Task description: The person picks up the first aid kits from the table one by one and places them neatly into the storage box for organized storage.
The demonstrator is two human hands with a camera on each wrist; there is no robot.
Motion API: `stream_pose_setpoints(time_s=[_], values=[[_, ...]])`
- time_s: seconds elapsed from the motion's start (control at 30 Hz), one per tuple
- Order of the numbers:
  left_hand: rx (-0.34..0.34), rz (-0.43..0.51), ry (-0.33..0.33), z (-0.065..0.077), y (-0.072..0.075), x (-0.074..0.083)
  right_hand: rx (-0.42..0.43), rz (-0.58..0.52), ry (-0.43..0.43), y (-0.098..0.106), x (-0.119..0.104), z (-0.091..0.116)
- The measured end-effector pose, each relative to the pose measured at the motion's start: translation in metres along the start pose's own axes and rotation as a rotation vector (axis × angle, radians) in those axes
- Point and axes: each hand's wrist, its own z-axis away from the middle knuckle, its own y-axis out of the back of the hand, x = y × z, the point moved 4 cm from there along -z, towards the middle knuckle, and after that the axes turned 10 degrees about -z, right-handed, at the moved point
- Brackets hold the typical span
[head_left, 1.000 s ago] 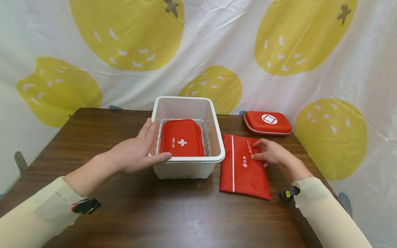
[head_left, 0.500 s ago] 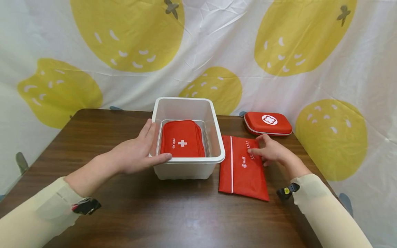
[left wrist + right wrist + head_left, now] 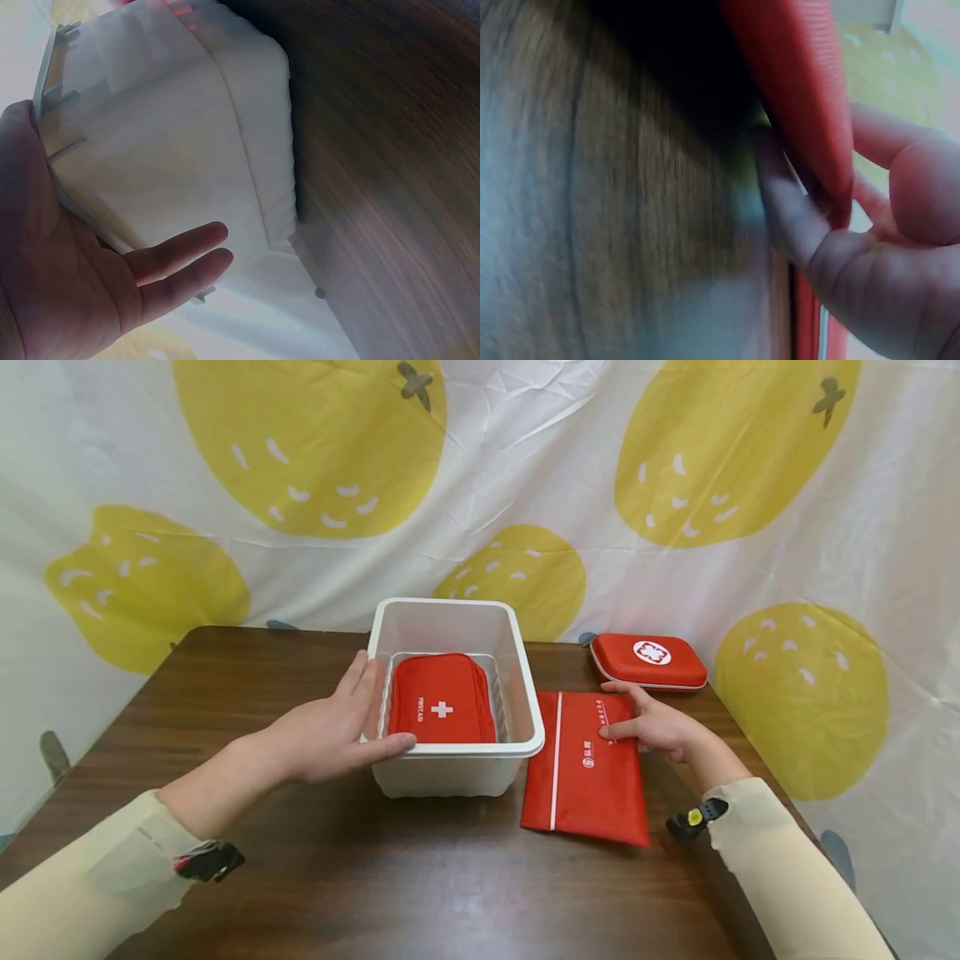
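A white plastic bin (image 3: 450,774) stands mid-table with a red first aid pouch (image 3: 442,685) inside, marked by a white cross. My left hand (image 3: 318,727) rests against its left side, fingers straight, thumb along the front rim; in the left wrist view two fingers lie along the outer wall (image 3: 150,157). To the right of the bin is a flat red pouch (image 3: 592,777) with a white stripe and white lettering. My right hand (image 3: 656,724) pinches its right edge, thumb on top. The right wrist view has a finger beneath the pouch (image 3: 802,90), its edge raised above the table.
Behind the flat pouch sits a red hard case (image 3: 651,660) with a white round emblem, near the back right of the wooden table (image 3: 420,877). A white curtain (image 3: 510,460) printed with yellow fruit hangs directly behind the table.
My right hand has changed from fingertips on the flat pouch's surface to a pinch at its right edge. The pouch has shifted slightly left and turned a little. The left hand stays put.
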Motion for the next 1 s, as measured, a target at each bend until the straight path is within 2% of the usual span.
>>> stream_pose_setpoints(time_s=[0.07,0.27,1.0], values=[[0.001,-0.001,0.000,0.0004,0.0002,-0.0001,-0.005,-0.029,0.002,0.0010,0.0014,-0.0002],[-0.005,-0.006,-0.003,0.0000,0.0006,0.0000,0.009,0.008,0.007,0.0021,0.0056,0.0007],[-0.004,-0.017,-0.003,-0.0006,-0.0001,-0.0015,0.066,-0.130,0.059,-0.0011,0.0091,-0.0031]])
